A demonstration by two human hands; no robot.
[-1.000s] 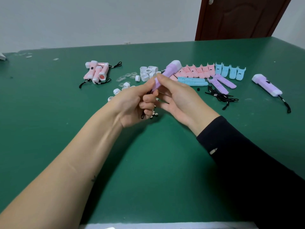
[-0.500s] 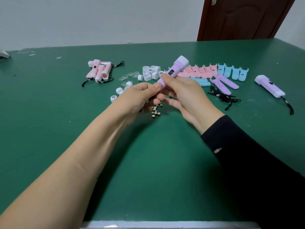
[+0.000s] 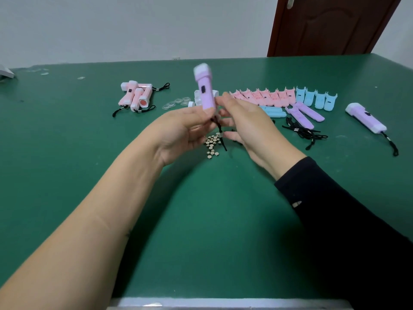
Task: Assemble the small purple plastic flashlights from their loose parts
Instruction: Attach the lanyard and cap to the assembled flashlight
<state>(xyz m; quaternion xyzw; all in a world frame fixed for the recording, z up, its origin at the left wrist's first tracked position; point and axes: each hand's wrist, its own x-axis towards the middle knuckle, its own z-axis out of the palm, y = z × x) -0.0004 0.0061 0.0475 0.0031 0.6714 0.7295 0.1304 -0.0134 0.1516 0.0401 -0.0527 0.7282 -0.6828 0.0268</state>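
Observation:
A purple flashlight (image 3: pixel 206 92) with a white head stands upright and blurred above the green table. My left hand (image 3: pixel 181 133) pinches its lower end. Its black lanyard (image 3: pixel 221 135) dangles below, over a pile of button cells (image 3: pixel 212 144). My right hand (image 3: pixel 252 126) is just right of the flashlight, fingers loosely spread, gripping nothing I can see. An assembled purple flashlight (image 3: pixel 366 120) lies at the far right. Two purple shell halves (image 3: pixel 304 114) lie beside loose black cords (image 3: pixel 301 132).
Pink flashlights (image 3: pixel 136 97) lie at the back left. Clear lenses (image 3: pixel 176 102) and white caps (image 3: pixel 197 97) sit behind my hands. Pink shells (image 3: pixel 263 97) and blue shells (image 3: pixel 317 99) line the back right. The table's front edge (image 3: pixel 223 303) is close to me.
The flashlight swung from slanting right to upright. My right hand let go of its body and my left hand now holds it alone at the base.

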